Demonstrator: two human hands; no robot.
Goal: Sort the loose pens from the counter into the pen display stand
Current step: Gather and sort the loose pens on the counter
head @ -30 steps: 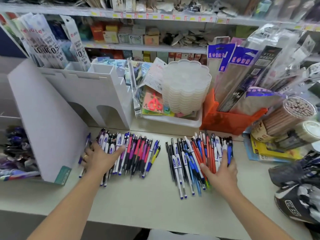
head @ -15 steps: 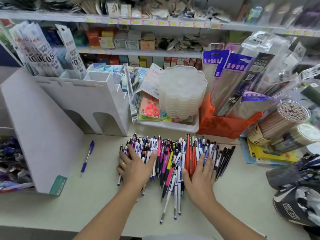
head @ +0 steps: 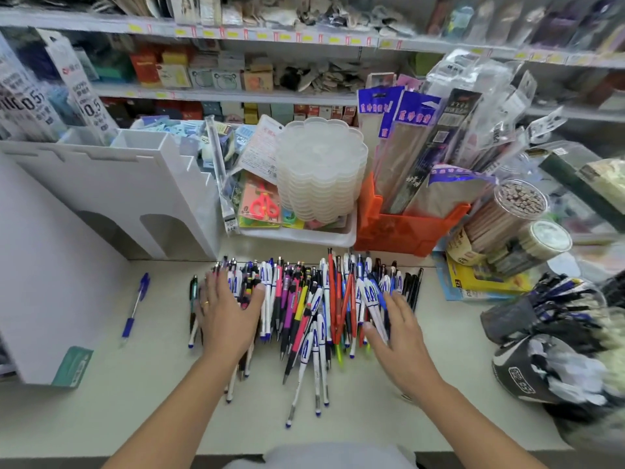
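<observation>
cream laminate table (head: 101, 414) carries one broad heap of pens (head: 304, 306) near its back edge, lying side by side, most with their tips toward the front edge. left hand (head: 225, 316) lies flat on the left flank of the heap, fingers (head: 216, 282) straight and spread, gripping nothing. right hand (head: 400, 336) rests on the right flank, fingers straight too, palm pressing a few white-and-blue pens. one blue pen (head: 135, 308) lies apart, left of the heap, just beside the white display stand (head: 145, 184), which stands at the back left corner with its stepped compartments open upward. an orange bin (head: 406, 228) of packets and a stack of clear lids (head: 321, 170) stand behind the heap.

the step in hand looks like gathering the pens into one bundle before any go into the stand. to do it well, press inward with both palms evenly so the pens roll together rather than ride over each other, and keep the heels of the hands low on the table to catch the ones slipping toward the front edge. several long white pens already stick out there; square them against the rest before lifting. fetch the stray blue pen on its own. lift in small, like-coloured handfuls, since a full armload would likely spill between the stand's narrow slots.
</observation>
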